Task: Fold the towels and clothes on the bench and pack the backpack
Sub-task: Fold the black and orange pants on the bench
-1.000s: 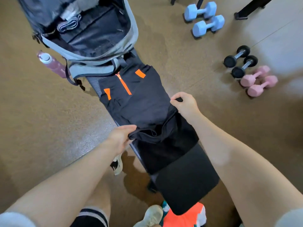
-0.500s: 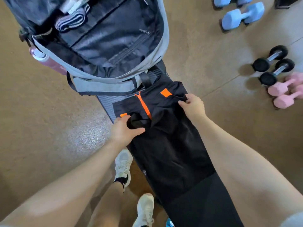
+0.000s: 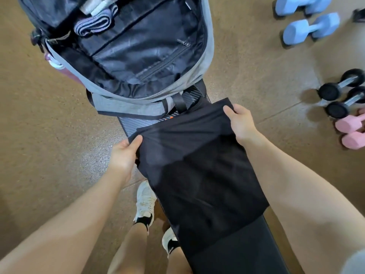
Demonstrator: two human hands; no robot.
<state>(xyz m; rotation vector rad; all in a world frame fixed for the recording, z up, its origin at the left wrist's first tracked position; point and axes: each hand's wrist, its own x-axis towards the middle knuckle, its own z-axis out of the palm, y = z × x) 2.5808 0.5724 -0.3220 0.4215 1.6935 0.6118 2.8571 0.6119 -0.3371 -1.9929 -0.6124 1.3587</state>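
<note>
Black garment (image 3: 193, 165): left hand (image 3: 123, 153), right hand (image 3: 242, 123) pinch its corners.

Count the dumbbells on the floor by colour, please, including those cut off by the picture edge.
Light blue dumbbells: 2
Black dumbbells: 2
Pink dumbbells: 2
Total: 6

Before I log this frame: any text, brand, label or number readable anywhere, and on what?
None can be read.
Backpack: no legible label; the small tab at its left edge is blurred.
Black garment: only a sliver of orange trim, no print.
Blue dumbbells: no markings visible.
</note>
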